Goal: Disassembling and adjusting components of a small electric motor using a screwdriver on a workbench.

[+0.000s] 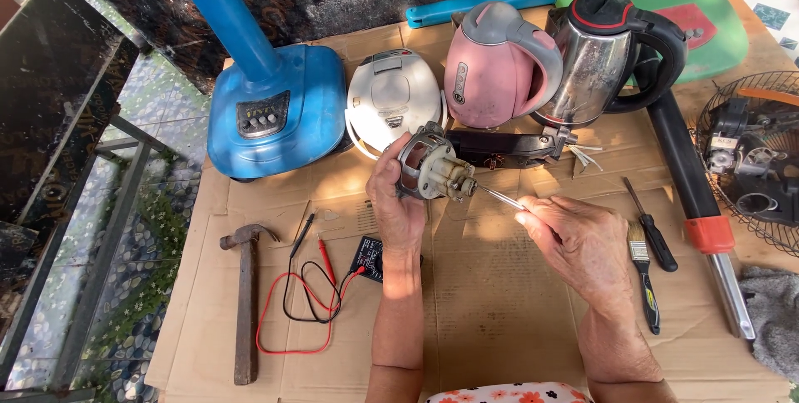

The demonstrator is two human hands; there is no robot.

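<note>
I see the left hand (398,207) closed around a small fan motor (433,172), held above the cardboard (499,303), shaft end pointing right. The right hand (583,245) pinches a thin metal tool (502,197), long axis running left and slightly up, tip at the shaft. Hammer (245,303) lies left; tiled floor (141,303) beyond.

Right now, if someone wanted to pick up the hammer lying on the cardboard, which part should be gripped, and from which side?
The hammer lies flat on the cardboard, head away from the person, wooden handle pointing toward them. Probably best to grip the lower handle from above: it is long, straight and bare. Come from its left side, because the red and black test leads lie close on its right.
</note>
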